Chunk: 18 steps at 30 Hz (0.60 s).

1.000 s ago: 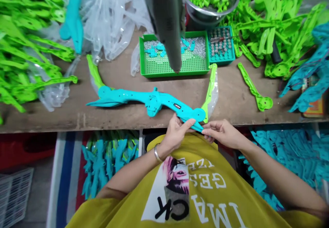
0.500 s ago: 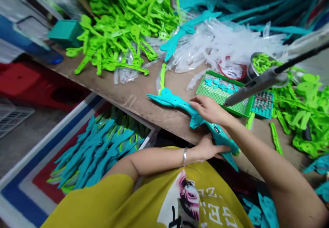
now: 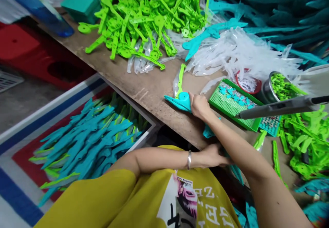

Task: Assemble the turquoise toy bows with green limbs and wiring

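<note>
Along worktop [image 3: 154, 87] edge, grips turquoise bow [image 3: 183, 98] w/ R hand [image 3: 200, 106] & L hand [image 3: 212, 155] (latter part-hidden). Looks near-assembled: has green limb [image 3: 181, 80] at one end; can't see other joint. Can see similar bows [image 3: 89, 149] boxed, loose green pcs. [image 3: 146, 19] unfitted.

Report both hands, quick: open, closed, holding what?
Left hand: at the blue part's near end; fingers partly hidden, grip can't be told.
Right hand: closed on it, near its far end.
</note>
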Each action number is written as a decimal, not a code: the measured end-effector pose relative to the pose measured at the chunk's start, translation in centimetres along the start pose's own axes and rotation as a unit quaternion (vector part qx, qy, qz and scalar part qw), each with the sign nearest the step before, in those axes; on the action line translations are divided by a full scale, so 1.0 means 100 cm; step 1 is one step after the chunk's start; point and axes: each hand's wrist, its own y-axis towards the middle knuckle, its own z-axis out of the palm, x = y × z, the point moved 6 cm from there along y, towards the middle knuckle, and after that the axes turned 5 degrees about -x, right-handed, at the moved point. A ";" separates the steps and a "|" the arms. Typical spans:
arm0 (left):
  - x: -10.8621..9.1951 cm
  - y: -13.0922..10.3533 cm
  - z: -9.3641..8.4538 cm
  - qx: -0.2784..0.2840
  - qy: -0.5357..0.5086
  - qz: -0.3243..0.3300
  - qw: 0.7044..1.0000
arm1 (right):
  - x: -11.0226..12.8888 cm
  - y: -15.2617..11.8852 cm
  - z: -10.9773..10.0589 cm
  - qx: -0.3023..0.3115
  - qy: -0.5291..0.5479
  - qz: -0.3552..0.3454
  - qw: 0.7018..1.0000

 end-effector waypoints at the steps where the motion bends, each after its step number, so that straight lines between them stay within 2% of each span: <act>1: -0.004 -0.008 -0.008 0.008 -0.005 -0.014 1.000 | -0.004 -0.003 -0.001 -0.004 -0.006 0.007 1.000; 3: -0.015 -0.029 -0.034 -0.011 -0.024 -0.036 0.999 | -0.008 -0.008 -0.004 -0.003 -0.021 -0.004 1.000; 4: -0.025 -0.040 -0.053 -0.057 -0.040 -0.020 0.997 | -0.009 -0.012 -0.006 -0.003 -0.027 -0.020 0.999; 5: -0.038 -0.051 -0.073 -0.115 -0.055 0.015 0.992 | -0.010 -0.015 -0.008 -0.006 -0.032 -0.038 0.999; 7: -0.063 -0.071 -0.102 -0.163 -0.080 0.056 0.982 | -0.009 -0.024 -0.012 -0.014 -0.047 -0.077 0.996; 9: -0.092 -0.085 -0.125 -0.219 -0.100 0.142 0.960 | -0.007 -0.034 -0.013 -0.020 -0.060 -0.112 0.992; 11: -0.114 -0.089 -0.133 -0.231 -0.097 0.196 0.948 | -0.005 -0.043 -0.011 -0.021 -0.078 -0.133 0.988; 13: -0.124 -0.087 -0.132 -0.229 -0.093 0.217 0.944 | -0.003 -0.051 -0.008 -0.019 -0.101 -0.136 0.985; 18: -0.116 -0.082 -0.126 -0.240 -0.134 0.234 0.932 | -0.004 -0.060 -0.011 -0.003 -0.125 -0.083 0.989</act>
